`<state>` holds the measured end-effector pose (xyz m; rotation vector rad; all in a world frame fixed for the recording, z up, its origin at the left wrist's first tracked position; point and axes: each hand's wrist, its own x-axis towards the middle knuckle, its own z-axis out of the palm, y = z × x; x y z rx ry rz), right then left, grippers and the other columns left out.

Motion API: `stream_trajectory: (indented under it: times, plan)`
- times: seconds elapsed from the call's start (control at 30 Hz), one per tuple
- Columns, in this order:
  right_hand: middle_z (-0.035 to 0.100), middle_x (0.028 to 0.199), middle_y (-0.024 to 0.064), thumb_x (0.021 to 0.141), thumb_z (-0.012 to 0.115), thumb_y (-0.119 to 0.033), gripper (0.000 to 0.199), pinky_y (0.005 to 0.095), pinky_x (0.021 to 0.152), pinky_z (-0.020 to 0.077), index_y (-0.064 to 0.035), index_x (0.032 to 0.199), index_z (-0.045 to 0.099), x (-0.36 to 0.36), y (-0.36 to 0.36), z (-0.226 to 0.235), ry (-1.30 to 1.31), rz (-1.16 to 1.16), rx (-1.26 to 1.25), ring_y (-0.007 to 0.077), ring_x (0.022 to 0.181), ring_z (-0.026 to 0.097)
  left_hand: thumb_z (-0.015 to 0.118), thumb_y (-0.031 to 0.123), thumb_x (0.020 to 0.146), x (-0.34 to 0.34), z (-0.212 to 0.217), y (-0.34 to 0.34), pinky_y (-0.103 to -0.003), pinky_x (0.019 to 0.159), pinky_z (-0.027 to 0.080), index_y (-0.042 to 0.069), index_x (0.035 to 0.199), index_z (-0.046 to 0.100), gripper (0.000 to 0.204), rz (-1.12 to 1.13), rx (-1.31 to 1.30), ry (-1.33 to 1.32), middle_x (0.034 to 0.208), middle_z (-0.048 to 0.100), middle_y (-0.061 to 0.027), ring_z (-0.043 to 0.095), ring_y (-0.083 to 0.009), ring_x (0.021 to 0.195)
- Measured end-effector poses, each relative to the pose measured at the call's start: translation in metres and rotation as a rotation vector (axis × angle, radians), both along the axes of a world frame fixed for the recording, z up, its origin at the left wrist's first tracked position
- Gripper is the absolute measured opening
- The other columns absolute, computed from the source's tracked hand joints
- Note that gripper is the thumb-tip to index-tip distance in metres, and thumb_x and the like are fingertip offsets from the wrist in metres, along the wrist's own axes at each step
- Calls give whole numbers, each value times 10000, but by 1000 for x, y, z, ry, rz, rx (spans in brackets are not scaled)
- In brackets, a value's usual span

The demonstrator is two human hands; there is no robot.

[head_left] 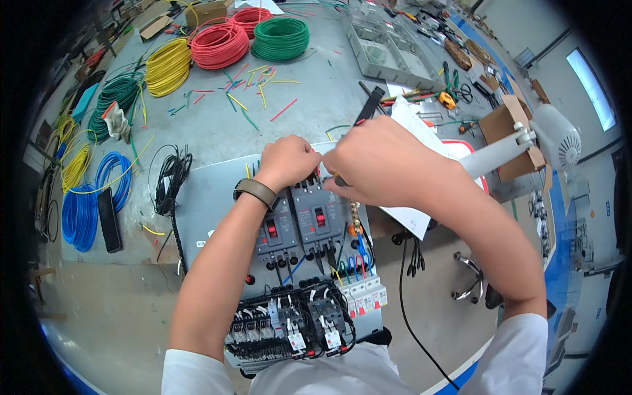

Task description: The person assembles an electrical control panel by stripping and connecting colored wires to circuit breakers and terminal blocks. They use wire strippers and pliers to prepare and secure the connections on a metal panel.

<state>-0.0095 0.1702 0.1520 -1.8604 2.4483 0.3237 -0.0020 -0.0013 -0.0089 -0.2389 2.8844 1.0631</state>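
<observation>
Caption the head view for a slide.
Left hand and right hand close together at the far ends of two red-switched breakers on a grey panel, coloured wire coils beyond.

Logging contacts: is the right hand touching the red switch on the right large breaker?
Apart: the head view shows grey casing between the right hand and red switch.
</observation>
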Motion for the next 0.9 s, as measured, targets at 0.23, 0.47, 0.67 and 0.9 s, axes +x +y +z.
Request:
stream_trajectory:
  times: [0.23, 0.47, 0.67, 0.9]
  plan:
    - [676, 699, 99, 837, 815, -287, 251, 437, 621, 499, -65, 834, 698, -4, 0, 21, 27, 56, 81, 330, 697, 680, 584, 379, 874, 0, 0, -5, -439, 969, 491, 121, 834, 812, 346, 54, 186, -119, 885, 770, -132, 710, -357, 920]
    - [654, 697, 81, 805, 834, -238, 244, 445, 645, 512, -64, 816, 663, -15, -2, 31, -27, 143, -4, 320, 717, 677, 536, 399, 931, -13, -20, -14, -437, 933, 505, 95, 924, 803, 404, 81, 386, -210, 965, 767, -161, 705, -362, 966]
    - [670, 725, 88, 774, 827, -220, 236, 428, 671, 538, -70, 792, 646, -21, -2, -2, -23, 181, -31, 305, 745, 697, 468, 404, 954, -18, -28, -17, -480, 945, 495, 52, 973, 781, 472, 61, 403, -149, 1073, 750, -201, 679, -415, 1031]
    - [727, 781, 157, 836, 760, -181, 149, 435, 680, 578, -37, 824, 725, -23, -6, 3, -89, 201, 10, 332, 779, 743, 491, 289, 973, -10, -20, -12, -408, 805, 497, -45, 889, 709, 407, 45, 346, -14, 910, 729, -193, 657, -295, 815]
